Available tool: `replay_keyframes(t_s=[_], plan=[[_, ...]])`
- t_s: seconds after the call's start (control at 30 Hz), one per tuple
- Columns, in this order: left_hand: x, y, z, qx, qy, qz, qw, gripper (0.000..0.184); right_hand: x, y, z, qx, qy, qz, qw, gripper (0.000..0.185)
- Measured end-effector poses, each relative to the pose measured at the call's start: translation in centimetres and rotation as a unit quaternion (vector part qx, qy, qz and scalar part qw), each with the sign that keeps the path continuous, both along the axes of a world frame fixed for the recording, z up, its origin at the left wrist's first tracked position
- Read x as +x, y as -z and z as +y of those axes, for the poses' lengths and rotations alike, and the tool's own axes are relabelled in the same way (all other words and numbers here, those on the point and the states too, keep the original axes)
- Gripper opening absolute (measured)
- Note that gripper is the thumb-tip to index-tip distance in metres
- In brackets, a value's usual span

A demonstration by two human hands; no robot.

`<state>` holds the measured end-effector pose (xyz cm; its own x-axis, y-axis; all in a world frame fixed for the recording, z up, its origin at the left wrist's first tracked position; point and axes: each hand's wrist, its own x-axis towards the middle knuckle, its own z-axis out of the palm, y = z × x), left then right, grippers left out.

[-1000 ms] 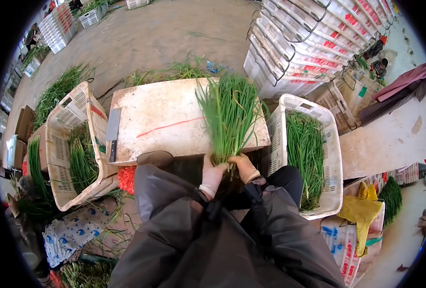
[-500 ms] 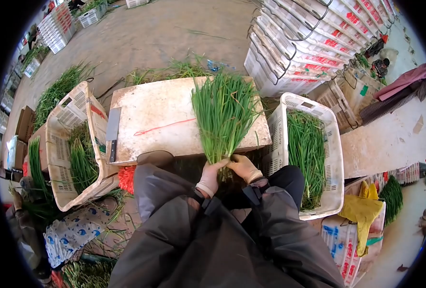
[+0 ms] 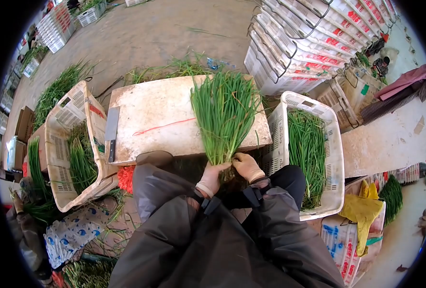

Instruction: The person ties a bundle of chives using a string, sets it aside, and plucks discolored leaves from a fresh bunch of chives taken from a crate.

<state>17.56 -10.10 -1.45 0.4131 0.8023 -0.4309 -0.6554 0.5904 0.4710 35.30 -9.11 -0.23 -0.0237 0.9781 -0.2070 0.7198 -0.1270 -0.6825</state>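
Two hands at the root end of one loose bunch of long green, pale-based leafy stalks (image 3: 226, 115), leaves fanned toward 12 o'clock (clock centred on hands).
Left hand (image 3: 212, 177) closed round the pale bases, likely so leaves stay loose; right hand (image 3: 247, 167) curled part-way at the root ends, can't tell if it pinches a stalk. Leaves lie on the stained off-white slab-like worktop (image 3: 160, 103), which seems to bear their weight; bases overhang its near edge, probably for finger access. Flat steel knife with black handle (image 3: 112, 137) between 9 and 10, handle toward the wearer, apparently for easy reach. Thin red string (image 3: 167, 126) at 10, clear of leaves. White slotted plastic crate of greens (image 3: 339, 168) near 3, probably kept within arm's reach.
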Motion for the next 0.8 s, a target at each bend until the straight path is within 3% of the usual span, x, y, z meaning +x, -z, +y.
replay_keyframes(t_s=[0.1,0.3,0.4,0.53,0.6,0.73,0.8], plan=[[0.1,-0.2,-0.2,0.004,-0.019,0.007,1.000,0.047,-0.3,-2.2,0.3,-0.032,0.011,-0.027,0.999,0.032],[0.2,0.2,-0.2,-0.001,-0.041,0.055,0.998,0.051,1.7,0.8,3.8,0.142,0.164,0.023,0.976,0.027],[0.2,0.7,-0.2,0.008,-0.042,0.098,0.994,0.054,0.8,-2.7,5.5,0.167,0.211,0.016,0.963,0.038],[0.4,1.4,-0.3,0.028,-0.056,0.141,0.988,0.057,0.7,-3.9,7.5,0.079,0.184,-0.091,0.976,0.051],[0.5,0.8,-0.3,0.028,-0.057,0.147,0.987,0.057,2.2,0.2,8.6,0.055,0.173,-0.018,0.983,0.043],[0.5,0.3,-0.4,0.024,-0.055,0.132,0.989,0.054,1.8,-2.0,7.9,-0.029,0.201,0.095,0.975,0.038],[0.6,0.1,-0.4,0.025,-0.055,0.118,0.991,0.050,2.5,-1.3,7.9,0.012,0.177,-0.001,0.984,0.038]])
